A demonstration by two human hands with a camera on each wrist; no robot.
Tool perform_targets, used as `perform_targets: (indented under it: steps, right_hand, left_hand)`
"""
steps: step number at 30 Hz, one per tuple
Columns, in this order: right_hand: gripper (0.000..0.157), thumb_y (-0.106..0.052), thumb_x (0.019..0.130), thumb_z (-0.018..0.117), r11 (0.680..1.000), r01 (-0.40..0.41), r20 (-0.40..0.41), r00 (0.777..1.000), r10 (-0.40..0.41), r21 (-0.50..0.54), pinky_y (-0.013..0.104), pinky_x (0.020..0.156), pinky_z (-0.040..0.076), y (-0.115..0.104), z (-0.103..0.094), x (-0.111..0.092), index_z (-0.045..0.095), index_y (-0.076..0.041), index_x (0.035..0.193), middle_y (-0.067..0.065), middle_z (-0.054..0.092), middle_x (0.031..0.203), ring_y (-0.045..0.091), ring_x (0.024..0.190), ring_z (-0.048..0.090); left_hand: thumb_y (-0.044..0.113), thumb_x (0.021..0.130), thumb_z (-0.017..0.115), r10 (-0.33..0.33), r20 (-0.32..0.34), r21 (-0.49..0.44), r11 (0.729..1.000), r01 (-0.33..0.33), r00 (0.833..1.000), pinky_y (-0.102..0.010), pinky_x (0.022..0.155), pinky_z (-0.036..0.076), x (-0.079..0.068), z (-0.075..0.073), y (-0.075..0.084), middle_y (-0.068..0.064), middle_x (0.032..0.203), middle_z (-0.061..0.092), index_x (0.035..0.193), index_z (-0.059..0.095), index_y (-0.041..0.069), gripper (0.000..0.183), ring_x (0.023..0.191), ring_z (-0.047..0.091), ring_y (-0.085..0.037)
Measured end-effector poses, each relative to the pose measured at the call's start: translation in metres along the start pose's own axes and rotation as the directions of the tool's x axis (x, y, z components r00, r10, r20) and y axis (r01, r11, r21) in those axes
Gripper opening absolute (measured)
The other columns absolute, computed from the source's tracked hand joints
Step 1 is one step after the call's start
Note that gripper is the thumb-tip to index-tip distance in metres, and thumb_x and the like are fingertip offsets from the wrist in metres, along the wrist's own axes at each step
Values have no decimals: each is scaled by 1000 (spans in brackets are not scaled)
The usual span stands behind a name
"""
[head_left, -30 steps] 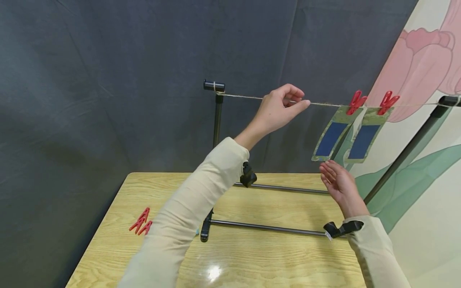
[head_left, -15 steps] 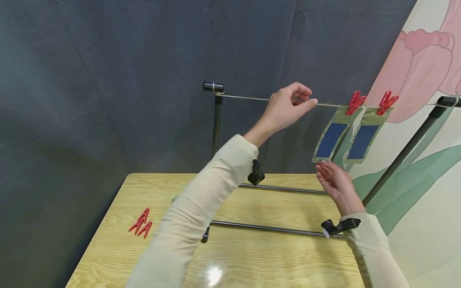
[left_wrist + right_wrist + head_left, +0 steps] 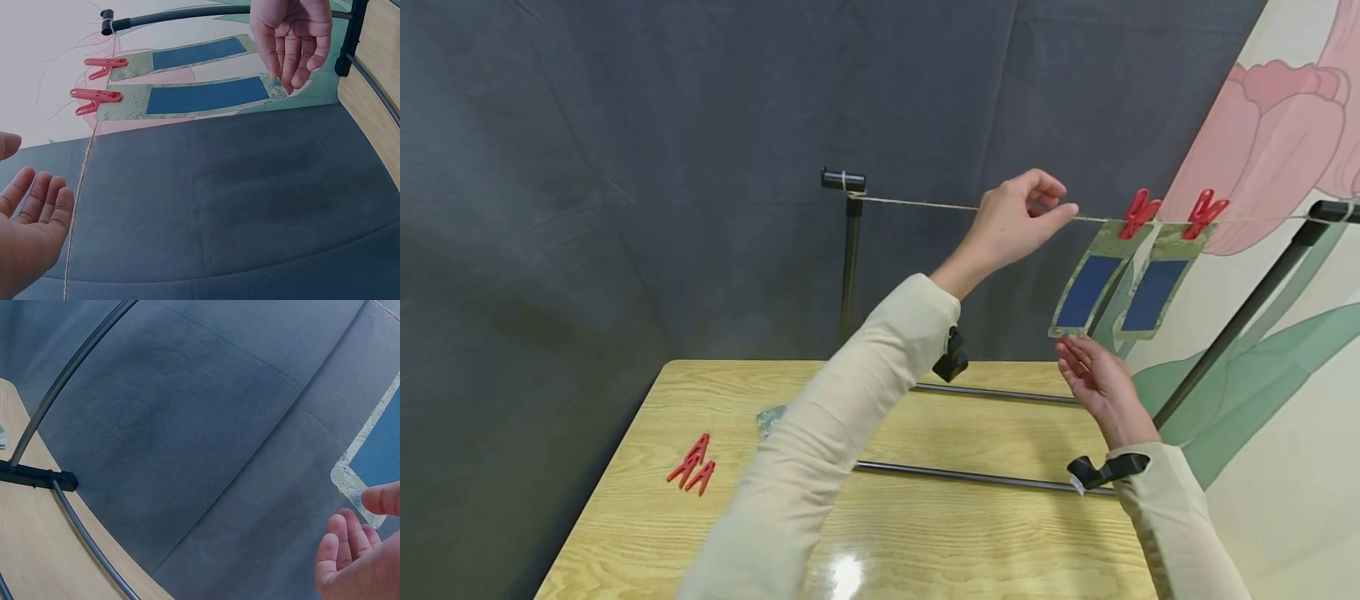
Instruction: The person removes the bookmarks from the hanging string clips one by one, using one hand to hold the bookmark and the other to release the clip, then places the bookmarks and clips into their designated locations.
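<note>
Two green patterned strips with dark blue panels, the left strip and the right strip, hang from a string. A red clothespin clips the left one, and another red clothespin clips the right one. My left hand is at the string, left of the strips, with fingers loosely bent and nothing between them. Beneath the left strip is my right hand, palm up, its fingertips right at the strip's lower edge. In the right wrist view my thumb overlaps that edge.
Several red clothespins lie on the wooden table at left. A patterned item is partly hidden behind my left sleeve. The black stand's left post and right post carry the string; lower bars cross the table.
My left hand has moved right along the string toward the clipped strips. My right hand has shifted slightly left under the left strip. Both strips stay clipped.
</note>
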State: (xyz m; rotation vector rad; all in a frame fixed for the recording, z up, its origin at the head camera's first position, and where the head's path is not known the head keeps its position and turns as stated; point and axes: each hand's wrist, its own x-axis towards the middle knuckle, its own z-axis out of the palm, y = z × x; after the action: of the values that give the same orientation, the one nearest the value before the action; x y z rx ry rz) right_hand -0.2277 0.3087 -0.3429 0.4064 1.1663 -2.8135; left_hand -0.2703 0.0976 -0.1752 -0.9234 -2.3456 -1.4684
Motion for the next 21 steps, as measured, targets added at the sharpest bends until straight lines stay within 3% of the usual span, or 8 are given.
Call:
perform_targets:
  steps: [4, 13, 21]
  right_hand:
    - [9, -2, 96, 58, 1000, 2, -7, 1000, -2, -10, 25, 69, 53, 0, 1, 0, 55, -9, 100, 7, 69, 85, 15, 79, 67]
    - [26, -3, 96, 57, 1000, -4, -28, 1000, 3, -31, 23, 65, 52, 0, 2, 0, 42, -15, 113, 5, 69, 84, 12, 77, 67]
    - [5, -6, 98, 56, 999, 14, -1, 1000, -14, -47, 22, 64, 51, 1, -2, 0, 55, -11, 99, 4, 68, 83, 11, 75, 65]
  left_hand:
    - [25, 94, 66, 9, 4, 12, 1000, -9, 1000, -12, 73, 44, 1, 3, 2, 5, 105, 60, 116, 62, 11, 27, 89, 55, -1]
    - [27, 94, 65, 11, 28, 29, 1000, -11, 1000, -11, 74, 43, 7, 13, 6, 5, 109, 60, 116, 62, 12, 26, 89, 54, 0]
    - [27, 94, 66, 7, 49, 34, 999, -9, 999, -10, 73, 43, 8, 20, 8, 8, 107, 58, 115, 61, 14, 26, 89, 54, 1]
